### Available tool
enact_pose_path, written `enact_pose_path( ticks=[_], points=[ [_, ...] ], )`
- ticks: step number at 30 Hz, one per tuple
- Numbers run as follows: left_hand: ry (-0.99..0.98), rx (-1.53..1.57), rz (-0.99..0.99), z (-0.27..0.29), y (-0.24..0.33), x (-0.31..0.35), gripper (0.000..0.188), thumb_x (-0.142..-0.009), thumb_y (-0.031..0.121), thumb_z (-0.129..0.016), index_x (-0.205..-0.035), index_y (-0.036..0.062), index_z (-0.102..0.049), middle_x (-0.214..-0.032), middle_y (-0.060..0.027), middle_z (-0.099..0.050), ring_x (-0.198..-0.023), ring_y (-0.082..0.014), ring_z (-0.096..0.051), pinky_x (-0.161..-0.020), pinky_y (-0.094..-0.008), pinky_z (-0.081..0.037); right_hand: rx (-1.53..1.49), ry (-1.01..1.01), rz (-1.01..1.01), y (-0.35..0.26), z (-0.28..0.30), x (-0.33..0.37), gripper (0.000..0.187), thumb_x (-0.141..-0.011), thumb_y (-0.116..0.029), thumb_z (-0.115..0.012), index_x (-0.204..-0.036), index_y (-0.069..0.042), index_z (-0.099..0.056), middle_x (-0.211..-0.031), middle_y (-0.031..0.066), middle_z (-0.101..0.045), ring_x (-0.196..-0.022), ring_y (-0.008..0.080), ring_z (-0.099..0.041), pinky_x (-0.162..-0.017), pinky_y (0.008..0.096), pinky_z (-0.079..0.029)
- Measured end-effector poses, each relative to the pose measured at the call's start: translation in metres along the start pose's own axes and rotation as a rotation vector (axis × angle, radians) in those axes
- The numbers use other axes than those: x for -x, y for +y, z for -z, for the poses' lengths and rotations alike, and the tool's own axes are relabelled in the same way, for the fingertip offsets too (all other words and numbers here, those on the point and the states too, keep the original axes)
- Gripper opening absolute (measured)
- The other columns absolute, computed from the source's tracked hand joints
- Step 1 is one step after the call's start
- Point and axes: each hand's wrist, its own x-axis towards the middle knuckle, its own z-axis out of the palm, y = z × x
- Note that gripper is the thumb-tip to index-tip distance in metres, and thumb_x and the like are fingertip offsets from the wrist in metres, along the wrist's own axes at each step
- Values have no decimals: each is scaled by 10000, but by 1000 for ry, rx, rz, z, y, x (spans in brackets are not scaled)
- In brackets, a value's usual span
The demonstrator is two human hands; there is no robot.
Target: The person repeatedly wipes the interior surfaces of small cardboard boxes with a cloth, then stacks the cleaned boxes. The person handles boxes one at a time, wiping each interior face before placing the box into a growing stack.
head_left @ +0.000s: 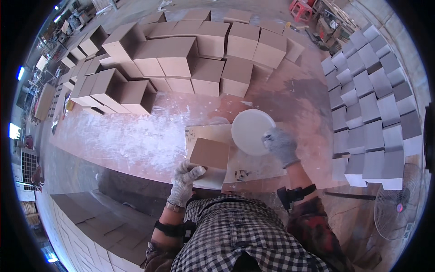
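Note:
My left hand (182, 180), in a pale knitted work glove, grips the lower left side of a brown-topped cardboard box (210, 153). The thumb lies along its near face, and the fingers are partly hidden by the box. The box stands in front of me on a pale, stained board (253, 168). To its right is a round white tub or dish (250, 129); I cannot tell whether it is full. Over its right edge is my gloved right hand (282, 145), with curled fingers. Anything pinched in those fingers is too small to make out.
Many stacked boxes (176, 56) stand on the far part of the reddish work surface (136, 149). More boxes (374, 104) are piled at the right. A floor fan (394, 208) stands at the lower right, flat grey-brown boxes (99, 217) at the lower left.

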Motion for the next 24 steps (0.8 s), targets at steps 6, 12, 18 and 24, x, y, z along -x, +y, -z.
enact_pose_path(
  ticks=[6,12,18,24],
  points=[
    [19,-3,14,-10,3,-3,140,-791,124,-733,-871,49,-645,-837,-33,-666,-771,-101,-597,-732,-255,-483,287,-79,182,-25,-21,35,113,-734,-166,-597,-800,-80,-631,-833,135,-636,-727,319,-640,-621,453,-500],
    [42,-1,1,2,-7,-1,128,-794,105,-725,-877,48,-647,-847,-41,-672,-764,-105,-599,-731,-250,-484,67,-198,169,-1,-14,63,146,-736,-183,-634,-823,-77,-684,-841,153,-654,-827,329,-635,-677,436,-510],
    [9,-10,-16,-2,-2,1,121,-791,101,-720,-863,45,-641,-846,-41,-667,-797,-113,-602,-749,-263,-482,-1345,-87,-383,6,9,69,229,-735,-19,-640,-963,-30,-657,-934,63,-668,-851,196,-626,-773,327,-518],
    [-45,1,-31,8,-1,5,159,-776,105,-739,-868,30,-633,-844,-51,-668,-804,-123,-606,-766,-273,-481,-1681,-97,-278,-10,7,60,315,-680,58,-636,-988,-10,-638,-1006,39,-656,-902,148,-607,-828,286,-505]
  ],
)
